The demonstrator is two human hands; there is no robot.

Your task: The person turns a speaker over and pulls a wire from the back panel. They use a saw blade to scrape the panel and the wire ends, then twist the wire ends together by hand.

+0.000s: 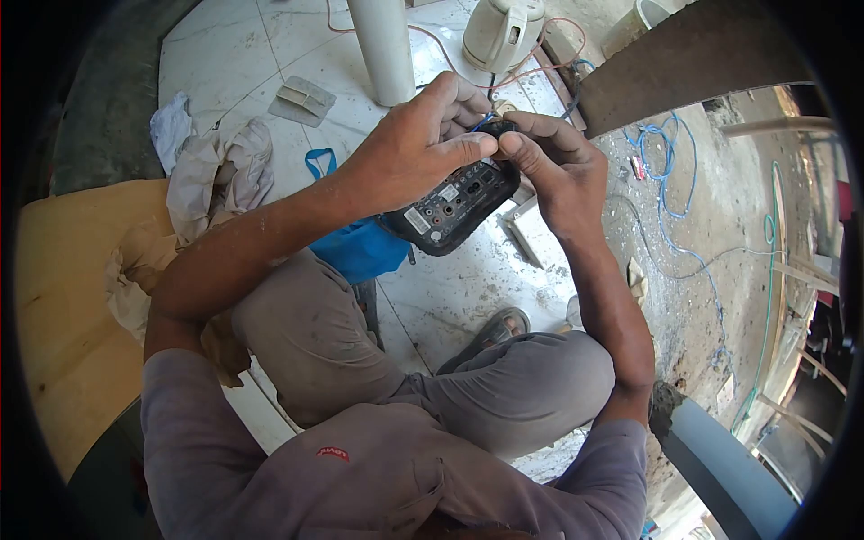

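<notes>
My left hand (432, 144) and my right hand (553, 166) meet above a black device (454, 202) that has a panel of round sockets, knobs and white labels. Between the fingertips of both hands is a small dark part (497, 129) with a thin blue wire beside it. The thumbs press toward each other on that part, and its details are too small to make out. Below the hands, the device is tilted, its lower left end close to a blue bag (360, 252).
A white pipe (382, 54) and a cream kettle (502, 34) stand ahead on the tiled floor. A trowel-like plate (302, 101) and crumpled cloth (245, 166) lie left. Blue cable (666, 180) trails over rough ground right. A white box (535, 232) is beside the device.
</notes>
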